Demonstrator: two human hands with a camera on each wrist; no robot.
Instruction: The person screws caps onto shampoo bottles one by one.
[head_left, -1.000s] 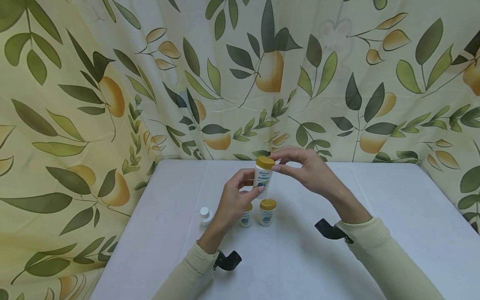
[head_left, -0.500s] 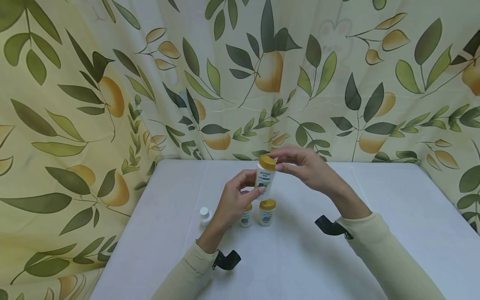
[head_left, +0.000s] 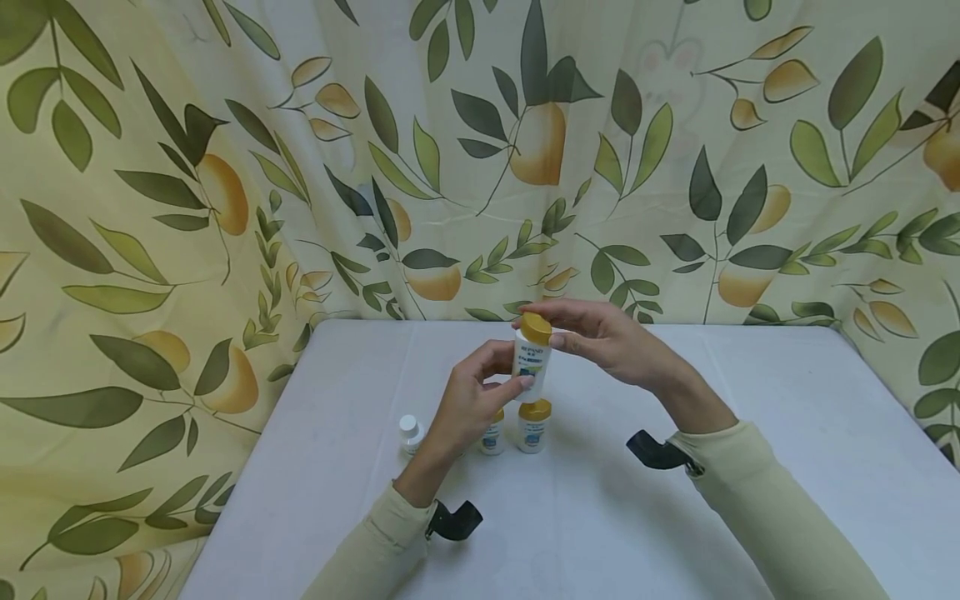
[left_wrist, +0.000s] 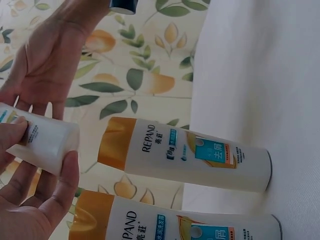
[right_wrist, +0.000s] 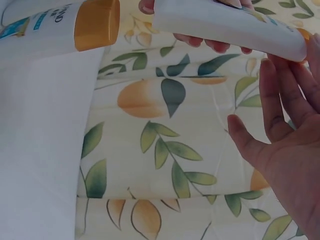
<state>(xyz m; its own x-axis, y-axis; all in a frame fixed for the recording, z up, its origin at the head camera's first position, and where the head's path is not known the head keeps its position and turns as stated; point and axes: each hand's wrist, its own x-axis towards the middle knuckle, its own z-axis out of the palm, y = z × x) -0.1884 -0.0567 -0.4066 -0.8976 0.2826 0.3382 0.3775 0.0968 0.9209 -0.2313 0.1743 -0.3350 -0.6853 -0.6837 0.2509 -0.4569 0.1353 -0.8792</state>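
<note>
A white shampoo bottle with a gold cap is held tilted above the table. My left hand grips its body, thumb across the label. My right hand is at the cap, with the thumb at its side and fingers reaching over the top. In the right wrist view the cap is mostly hidden by that hand. Below stand two matching shampoo bottles: the right one lies just under the held bottle, while the left one is partly covered by my left hand.
A smaller white-capped bottle stands left of my left wrist, partly hidden. All rest on a white-covered table. Behind it hangs a leaf-and-fruit patterned curtain. Each wrist wears a black camera mount, such as the right one.
The held shampoo bottle has shifted slightly to the right and turned a little. My right fingers have moved left, farther over the cap. The standing bottles have stayed put.
</note>
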